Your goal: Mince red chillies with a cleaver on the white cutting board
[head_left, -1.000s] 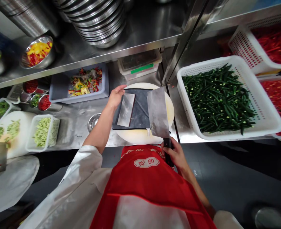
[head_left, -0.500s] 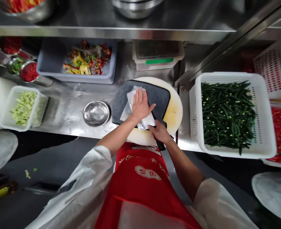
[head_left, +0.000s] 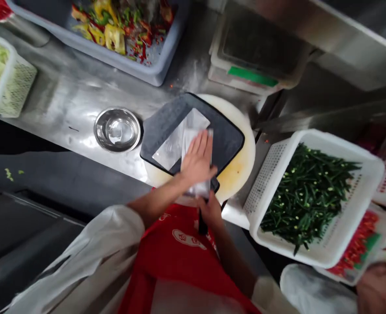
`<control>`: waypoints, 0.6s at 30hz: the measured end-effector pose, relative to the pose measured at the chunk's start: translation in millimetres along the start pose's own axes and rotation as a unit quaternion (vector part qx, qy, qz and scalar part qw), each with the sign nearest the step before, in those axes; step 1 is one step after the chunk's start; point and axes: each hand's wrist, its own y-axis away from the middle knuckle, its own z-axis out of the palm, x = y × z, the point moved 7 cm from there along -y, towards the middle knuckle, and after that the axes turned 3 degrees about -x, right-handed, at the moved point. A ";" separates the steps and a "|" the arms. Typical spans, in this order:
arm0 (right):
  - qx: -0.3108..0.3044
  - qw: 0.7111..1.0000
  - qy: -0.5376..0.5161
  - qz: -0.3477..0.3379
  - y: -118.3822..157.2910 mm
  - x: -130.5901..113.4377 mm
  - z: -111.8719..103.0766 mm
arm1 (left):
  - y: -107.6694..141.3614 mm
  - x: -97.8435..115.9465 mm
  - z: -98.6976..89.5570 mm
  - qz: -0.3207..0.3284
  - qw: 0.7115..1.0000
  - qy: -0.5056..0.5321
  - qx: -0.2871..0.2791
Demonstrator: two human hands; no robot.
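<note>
My left hand [head_left: 197, 163] lies flat, fingers stretched, on a clear plastic packet [head_left: 186, 141] over a dark grey board [head_left: 227, 131]. A second strip of the same clear material [head_left: 171, 146] lies left of it. Beneath the dark board is a round white cutting board [head_left: 241, 163] with yellow stains. My right hand [head_left: 210, 210] is wrapped round a black handle [head_left: 202, 224] at the board's front edge. Whatever the handle joins is mostly hidden under the packet and my left hand.
A steel bowl [head_left: 117, 130] stands left of the boards. A blue-grey tray [head_left: 160, 72] of cut peppers and a lidded box [head_left: 251, 80] are behind. On the right are a white basket [head_left: 353, 240] of green chillies and a co-worker's hand [head_left: 384, 279].
The view has turned and come closer. The clear strips now lie spread apart, and my right hand with the black handle sits lower, nearer the apron. A co-worker's hand has appeared at lower right.
</note>
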 end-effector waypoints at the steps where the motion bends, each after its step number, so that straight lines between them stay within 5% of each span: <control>1: 0.003 1.000 0.010 0.005 1.1 2.4 -3.5 | 0.9 2.4 2.5 -0.010 1.000 0.003 -0.011; 6: -0.004 1.000 -0.005 -0.018 -32.8 1.3 -18.9 | -37.2 -1.5 -2.0 -0.027 0.999 -0.009 0.023; 11: -0.006 1.000 0.014 -0.001 -20.1 12.6 -15.2 | -11.6 1.7 9.3 -0.044 0.999 0.000 0.001; 18: -0.019 1.000 0.007 0.016 -30.3 -5.8 -33.4 | -31.7 5.3 0.3 -0.031 0.999 -0.006 0.027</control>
